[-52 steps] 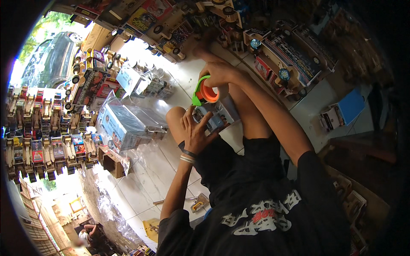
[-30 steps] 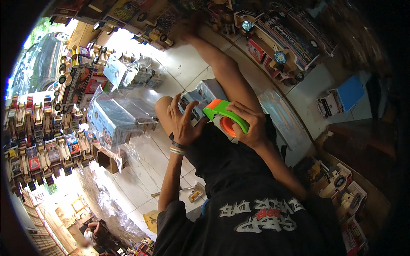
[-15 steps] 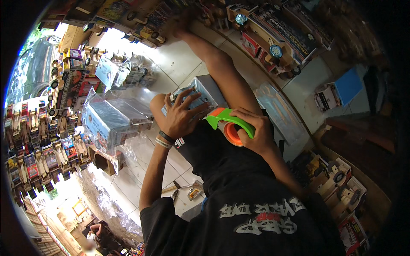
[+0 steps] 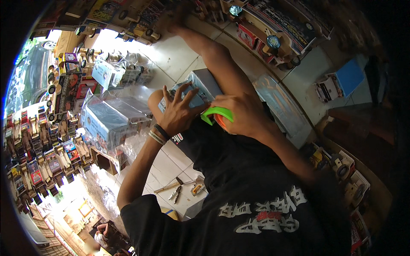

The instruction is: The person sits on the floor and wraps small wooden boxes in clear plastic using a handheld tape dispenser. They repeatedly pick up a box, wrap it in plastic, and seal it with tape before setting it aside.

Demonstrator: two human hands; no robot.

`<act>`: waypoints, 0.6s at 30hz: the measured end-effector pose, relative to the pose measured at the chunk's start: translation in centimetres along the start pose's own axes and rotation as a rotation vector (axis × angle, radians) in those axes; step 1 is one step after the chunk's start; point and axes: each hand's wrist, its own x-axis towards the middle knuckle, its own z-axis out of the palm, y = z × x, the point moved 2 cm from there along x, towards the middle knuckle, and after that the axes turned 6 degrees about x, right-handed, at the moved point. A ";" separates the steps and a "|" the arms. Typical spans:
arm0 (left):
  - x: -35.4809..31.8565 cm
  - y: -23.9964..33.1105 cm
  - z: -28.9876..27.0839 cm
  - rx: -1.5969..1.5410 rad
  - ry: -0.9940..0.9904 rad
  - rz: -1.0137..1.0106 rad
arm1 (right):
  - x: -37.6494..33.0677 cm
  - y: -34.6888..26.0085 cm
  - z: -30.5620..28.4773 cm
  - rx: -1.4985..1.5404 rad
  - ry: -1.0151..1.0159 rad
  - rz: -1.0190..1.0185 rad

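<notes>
A plastic-wrapped grey-blue box [image 4: 204, 85] rests on my bent knee over the white tile floor. My left hand [image 4: 178, 112], with bands at the wrist, lies splayed flat on the box's near end. My right hand [image 4: 244, 116] is closed around a green and orange tape dispenser [image 4: 217, 115], which is pressed against the box's near edge, right beside my left fingers. My black printed shirt fills the lower right and hides the box's underside.
Larger plastic-wrapped boxes [image 4: 106, 121] are stacked to the left. Rows of wooden toy trucks [image 4: 38, 149] line the left side and the top [image 4: 265, 30]. A blue and white toy truck [image 4: 337, 83] stands at right. Small hand tools [image 4: 177, 190] lie on the tiles.
My right hand has drawn the tape dispenser from the box's far end toward my body. My left hand has shifted along the box and now spreads flat on it.
</notes>
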 end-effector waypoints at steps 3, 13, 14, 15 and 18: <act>0.0 -0.2 0.0 -0.006 -0.049 -0.009 | 2.1 -0.6 1.4 -0.233 -0.153 -0.055; -2.2 5.6 5.3 1.160 -0.048 -0.039 | -1.6 3.3 -10.0 0.285 0.114 0.072; -2.5 5.9 6.1 1.192 -0.083 -0.034 | -2.7 4.9 -12.0 0.341 0.267 0.067; -2.8 6.1 6.7 1.226 -0.103 -0.030 | -4.3 6.5 -13.6 0.413 0.431 0.206; -3.2 6.2 7.4 1.295 -0.116 -0.031 | -8.7 10.5 -16.9 0.543 0.966 0.402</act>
